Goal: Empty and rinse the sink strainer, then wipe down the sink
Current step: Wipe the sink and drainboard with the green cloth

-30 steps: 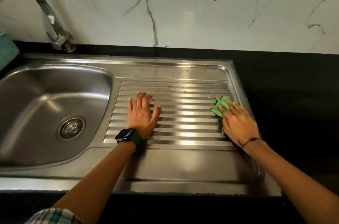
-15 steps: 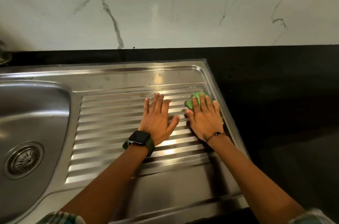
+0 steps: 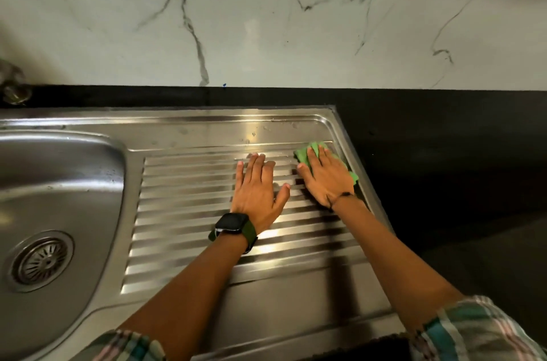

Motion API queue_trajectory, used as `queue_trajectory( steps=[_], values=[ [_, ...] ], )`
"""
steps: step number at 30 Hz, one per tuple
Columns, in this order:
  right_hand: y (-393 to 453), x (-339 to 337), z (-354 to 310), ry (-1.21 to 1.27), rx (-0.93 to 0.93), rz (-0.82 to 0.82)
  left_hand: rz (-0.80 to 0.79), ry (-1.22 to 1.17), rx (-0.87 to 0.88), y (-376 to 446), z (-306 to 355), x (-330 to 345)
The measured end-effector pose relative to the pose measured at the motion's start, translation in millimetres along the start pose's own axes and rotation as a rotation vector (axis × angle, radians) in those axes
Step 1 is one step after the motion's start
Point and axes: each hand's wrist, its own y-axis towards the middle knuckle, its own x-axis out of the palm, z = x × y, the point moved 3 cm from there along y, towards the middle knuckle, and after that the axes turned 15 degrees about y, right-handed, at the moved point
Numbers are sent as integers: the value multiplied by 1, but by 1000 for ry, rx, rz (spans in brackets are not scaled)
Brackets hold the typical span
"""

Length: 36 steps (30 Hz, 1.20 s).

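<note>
Right hand, fingers straight, presses green cloth onto far right corner of ribbed drainboard; left hand rests flat beside it, grip open.

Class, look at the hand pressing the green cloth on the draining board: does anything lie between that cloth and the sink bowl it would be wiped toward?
Yes. The left hand rests flat on the ribbed draining board, directly between the green cloth under the right hand and the sink bowl. Nothing else visible lies on that stretch.

White marble-veined backsplash, black countertop, tap base at far left edge
</note>
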Motion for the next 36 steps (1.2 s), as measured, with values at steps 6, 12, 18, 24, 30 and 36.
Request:
queue_trajectory(
  steps=[6,12,18,24,30,36],
  values=[
    [-32,10,19,-46,8,-41,-20,17,28,-13,-30,-11],
    [20,3,10,-18,207,35,-15,114,-102,-34,-105,-29],
    [32,1,6,21,187,48,-75,76,-225,-39,-136,-32],
    [27,21,-68,44,-129,-39,1,-16,-301,-35,-134,-31],
    [25,83,-204,-25,-495,-195,226,-253,-463,-35,-137,-39],
    [32,96,-242,-89,-711,-250,302,-427,-498,-37,-138,-49]
  ],
)
